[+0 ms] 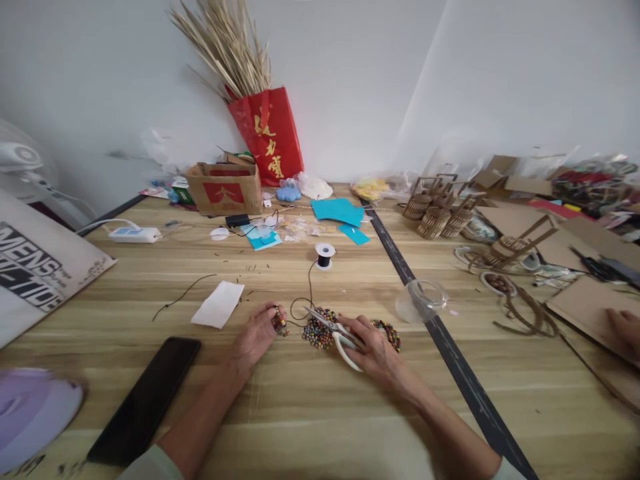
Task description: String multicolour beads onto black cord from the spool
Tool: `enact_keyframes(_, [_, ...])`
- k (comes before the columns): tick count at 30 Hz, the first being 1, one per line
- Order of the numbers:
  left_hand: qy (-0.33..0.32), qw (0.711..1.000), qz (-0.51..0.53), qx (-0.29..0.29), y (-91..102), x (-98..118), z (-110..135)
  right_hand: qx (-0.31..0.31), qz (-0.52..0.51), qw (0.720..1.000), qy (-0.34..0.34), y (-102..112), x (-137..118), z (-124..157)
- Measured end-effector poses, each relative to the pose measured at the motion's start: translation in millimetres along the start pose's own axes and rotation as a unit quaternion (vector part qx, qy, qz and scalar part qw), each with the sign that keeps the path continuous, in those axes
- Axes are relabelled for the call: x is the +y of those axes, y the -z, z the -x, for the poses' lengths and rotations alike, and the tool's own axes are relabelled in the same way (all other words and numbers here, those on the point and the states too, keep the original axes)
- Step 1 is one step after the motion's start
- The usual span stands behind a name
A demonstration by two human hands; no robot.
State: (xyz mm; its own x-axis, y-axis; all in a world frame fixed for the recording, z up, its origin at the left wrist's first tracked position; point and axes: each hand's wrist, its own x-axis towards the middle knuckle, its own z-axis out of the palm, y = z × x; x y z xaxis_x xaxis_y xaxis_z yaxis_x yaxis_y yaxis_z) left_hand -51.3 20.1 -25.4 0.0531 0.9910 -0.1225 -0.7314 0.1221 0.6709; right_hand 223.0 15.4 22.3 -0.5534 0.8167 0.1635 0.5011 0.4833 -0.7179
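Observation:
My left hand (257, 333) is closed in a pinch on a string of coloured beads (280, 323) on the wooden table (310, 407). My right hand (373, 347) grips white-handled scissors (340, 337), their blades pointing left over a pile of loose coloured beads (320, 330). A black thread (307, 293) runs from the beads up to a small spool (325, 255). More beads (390, 331) lie by my right hand.
A black phone (145, 400) lies front left, with a white paper slip (219, 304) beyond it. A clear plastic cup (423, 300) lies tipped on its side at right. Another person's hand (625, 328) rests on cardboard at far right. A cardboard box (225, 188) and a red bag (270, 133) stand at the back.

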Motion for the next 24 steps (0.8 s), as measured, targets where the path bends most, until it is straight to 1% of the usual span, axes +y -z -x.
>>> enact_keyframes(3, [0.009,1.000,-0.001,-0.005,-3.4,-2,1,0.011,-0.036,0.999,-0.004,-5,-1,-1])
enact_keyframes(9, [0.017,1.000,-0.011,-0.001,-9.5,-6,4,-0.035,-0.080,0.996,-0.010,-18,0,1])
enact_keyframes(12, [0.024,0.999,-0.025,0.006,-11.0,-6,4,-0.036,-0.084,0.996,-0.006,-22,1,2])
enact_keyframes(21, [0.035,0.997,-0.059,0.028,-12.9,-7,5,-0.044,-0.096,0.994,0.003,-27,9,4])
enact_keyframes(24, [0.038,0.997,-0.065,0.025,-13.9,-6,6,-0.049,-0.103,0.993,0.000,-26,9,3])
